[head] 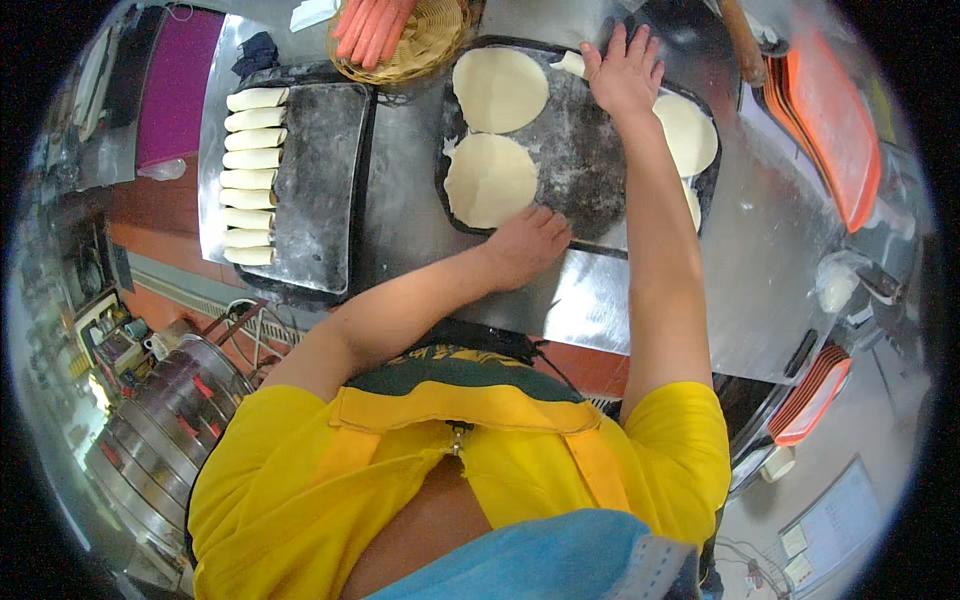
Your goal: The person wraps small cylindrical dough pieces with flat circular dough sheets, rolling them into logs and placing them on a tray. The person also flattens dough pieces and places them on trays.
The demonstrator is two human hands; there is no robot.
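A black baking tray (581, 165) before me bears flat round dough sheets, among them an upper left sheet (500, 90) and a lower left sheet (491, 180). My left hand (531, 240) rests at the tray's near edge, fingers bent, by the lower left sheet; whether it holds anything is hidden. My right hand (624, 71) lies with fingers spread at the tray's far edge, over one end of a small rolled dough piece (572, 64). My right forearm partly covers dough sheets on the right, one of them a round sheet (694, 135).
On the left, another dark tray (319, 187) bears a column of several dough rolls (253, 159). A wicker basket (442, 34) with pink sausages (373, 30) stands beyond. Stacked orange trays (832, 127) and a wooden rolling pin (741, 41) lie at right on the steel table (765, 292).
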